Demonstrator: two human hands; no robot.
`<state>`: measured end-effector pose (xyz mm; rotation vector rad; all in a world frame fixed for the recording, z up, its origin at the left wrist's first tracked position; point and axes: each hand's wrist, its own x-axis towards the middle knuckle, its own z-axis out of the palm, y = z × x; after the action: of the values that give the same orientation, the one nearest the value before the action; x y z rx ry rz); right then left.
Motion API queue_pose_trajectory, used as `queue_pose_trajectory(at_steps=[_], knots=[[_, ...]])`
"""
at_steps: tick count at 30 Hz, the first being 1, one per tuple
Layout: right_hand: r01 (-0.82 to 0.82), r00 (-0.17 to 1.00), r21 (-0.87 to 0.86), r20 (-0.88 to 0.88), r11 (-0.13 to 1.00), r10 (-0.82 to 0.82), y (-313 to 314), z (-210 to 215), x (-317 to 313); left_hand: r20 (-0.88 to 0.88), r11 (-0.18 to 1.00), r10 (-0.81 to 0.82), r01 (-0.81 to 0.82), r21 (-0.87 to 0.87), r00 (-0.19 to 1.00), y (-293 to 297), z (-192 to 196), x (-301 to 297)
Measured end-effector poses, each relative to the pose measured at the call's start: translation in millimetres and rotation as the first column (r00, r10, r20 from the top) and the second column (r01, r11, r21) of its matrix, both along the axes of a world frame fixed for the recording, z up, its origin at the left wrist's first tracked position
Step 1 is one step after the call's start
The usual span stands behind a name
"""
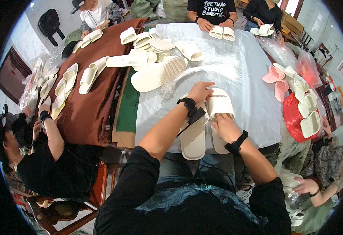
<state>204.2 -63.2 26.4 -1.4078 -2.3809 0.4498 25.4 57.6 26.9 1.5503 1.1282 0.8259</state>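
Note:
A pair of cream slide slippers lies side by side on the plastic-covered table in front of me, soles down and heels toward me. My left hand (200, 93) is over the front of the left slipper (193, 140). Its bent fingers reach across to the inner edge of the right slipper (221, 105), and its palm hides much of the left slipper's strap. My right hand (226, 127) has its fingers tucked under the right slipper's strap from the heel side, so their tips are hidden. Each wrist wears a black band.
A heap of cream slippers (158, 73) lies beyond my left hand. More slippers (88, 80) rest on the brown cloth (97, 113). At the right are pink slippers (276, 80) and a red bundle (293, 117). Several people work around the table; one person (54, 156) sits close at left.

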Motion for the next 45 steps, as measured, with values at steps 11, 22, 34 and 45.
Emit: queue_pose_trajectory(at_steps=[11, 22, 34, 45], knots=[[-0.002, 1.0, -0.014, -0.019, 1.0, 0.002, -2, 2, 2, -0.122, 0.998, -0.015, 0.021, 0.054, 0.992, 1, 1, 2], [0.071, 0.974, -0.017, -0.213, 0.997, -0.073, 15, 89, 6, 0.095, 0.908, 0.313, -0.327, 0.264, 0.945, -32, 16, -17], [-0.109, 0.765, -0.265, -0.638, 0.958, -0.089, 103, 20, -42, 0.418, 0.862, 0.418, -0.498, 0.098, 0.806, -55, 4, -6], [0.074, 0.653, -0.203, -0.73, 0.976, -0.201, 93, 5, -48, 0.565, 0.878, 0.46, -0.445, -0.175, 0.686, -47, -8, -14]])
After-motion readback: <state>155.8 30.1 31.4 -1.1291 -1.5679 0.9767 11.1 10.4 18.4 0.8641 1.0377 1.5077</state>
